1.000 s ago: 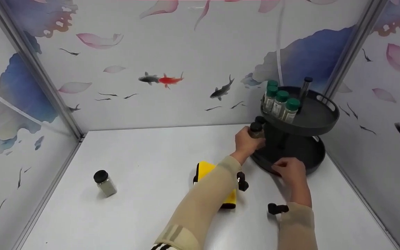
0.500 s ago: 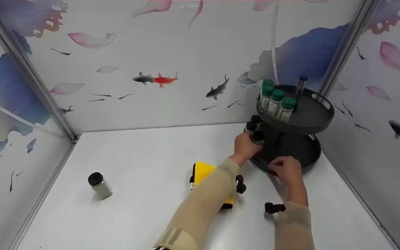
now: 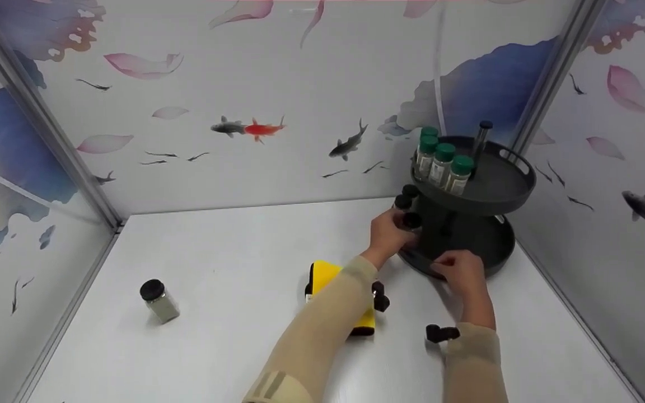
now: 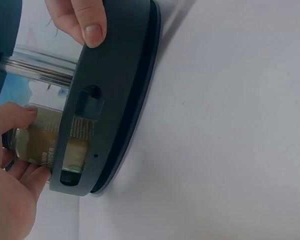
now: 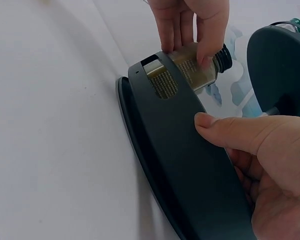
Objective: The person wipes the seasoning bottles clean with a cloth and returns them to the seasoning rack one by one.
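My left hand (image 3: 387, 235) grips a black-capped glass spice jar (image 3: 411, 220) at the left side of the lower tray (image 3: 482, 243) of a dark two-tier rack. In the left wrist view, the jar (image 4: 40, 135) shows a "powder" label and its base sits behind the slotted tray wall (image 4: 105, 95). Thumb and fingers lie on opposite sides of the glass. At the front, my right hand (image 3: 462, 268) pinches the lower tray's rim; in the right wrist view its thumb (image 5: 215, 125) lies on the outer wall. More black-capped jars (image 3: 402, 201) stand just behind the held one.
On the upper tray (image 3: 504, 187) stand several green-capped jars (image 3: 443, 162), left of the central post (image 3: 482, 137). A black-capped jar (image 3: 160, 302) stands on the table's left. A yellow and black item (image 3: 322, 273) lies partly under my left forearm. Patterned walls enclose the table.
My left hand has lowered the jar into the lower tray, so another black cap shows behind it. My right hand keeps its hold on the rim. The head view has shifted slightly.
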`<state>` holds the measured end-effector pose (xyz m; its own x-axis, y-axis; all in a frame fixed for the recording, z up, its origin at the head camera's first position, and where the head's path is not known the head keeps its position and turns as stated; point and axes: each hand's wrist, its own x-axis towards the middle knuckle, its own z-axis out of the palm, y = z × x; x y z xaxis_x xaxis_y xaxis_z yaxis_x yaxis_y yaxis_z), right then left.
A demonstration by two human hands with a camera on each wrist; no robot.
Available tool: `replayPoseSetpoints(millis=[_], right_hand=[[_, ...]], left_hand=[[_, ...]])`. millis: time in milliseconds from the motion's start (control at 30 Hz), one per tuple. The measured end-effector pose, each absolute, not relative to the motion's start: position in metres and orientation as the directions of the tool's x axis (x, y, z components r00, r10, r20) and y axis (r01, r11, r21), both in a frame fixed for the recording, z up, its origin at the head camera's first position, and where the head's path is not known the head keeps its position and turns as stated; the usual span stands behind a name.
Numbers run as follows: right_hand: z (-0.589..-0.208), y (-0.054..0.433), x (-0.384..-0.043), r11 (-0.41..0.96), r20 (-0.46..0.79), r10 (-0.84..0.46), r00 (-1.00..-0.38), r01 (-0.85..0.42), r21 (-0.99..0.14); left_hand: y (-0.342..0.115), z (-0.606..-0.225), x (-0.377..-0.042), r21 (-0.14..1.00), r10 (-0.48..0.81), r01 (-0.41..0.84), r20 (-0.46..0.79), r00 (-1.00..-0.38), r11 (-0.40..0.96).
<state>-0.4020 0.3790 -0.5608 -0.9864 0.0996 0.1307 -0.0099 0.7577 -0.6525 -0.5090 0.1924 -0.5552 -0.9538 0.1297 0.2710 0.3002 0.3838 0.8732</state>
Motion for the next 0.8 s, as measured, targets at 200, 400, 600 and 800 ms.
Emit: replayPoseSetpoints(millis=[200, 400, 600, 800], right_hand=[[-0.557, 0.377, -0.402, 0.760, 0.116, 0.087, -0.989, -0.009, -0.650], [-0.556, 0.377, -0.402, 0.748, 0.072, 0.088, -0.994, 0.018, -0.663], [-0.557, 0.375, -0.404, 0.761, 0.104, 0.068, -0.992, -0.016, -0.649], [-0.562, 0.365, -0.403, 0.772, 0.163, 0.081, -0.983, -0.042, -0.635]], left_hand=[[0.169, -0.548, -0.490, 0.912, 0.082, 0.266, 0.253, -0.964, 0.312], [0.131, -0.538, -0.460, 0.920, 0.098, 0.201, 0.179, -0.979, 0.337], [0.076, -0.528, -0.429, 0.900, 0.096, 0.232, 0.211, -0.973, 0.370], [0.015, -0.531, -0.399, 0.884, 0.073, 0.279, 0.272, -0.960, 0.374]])
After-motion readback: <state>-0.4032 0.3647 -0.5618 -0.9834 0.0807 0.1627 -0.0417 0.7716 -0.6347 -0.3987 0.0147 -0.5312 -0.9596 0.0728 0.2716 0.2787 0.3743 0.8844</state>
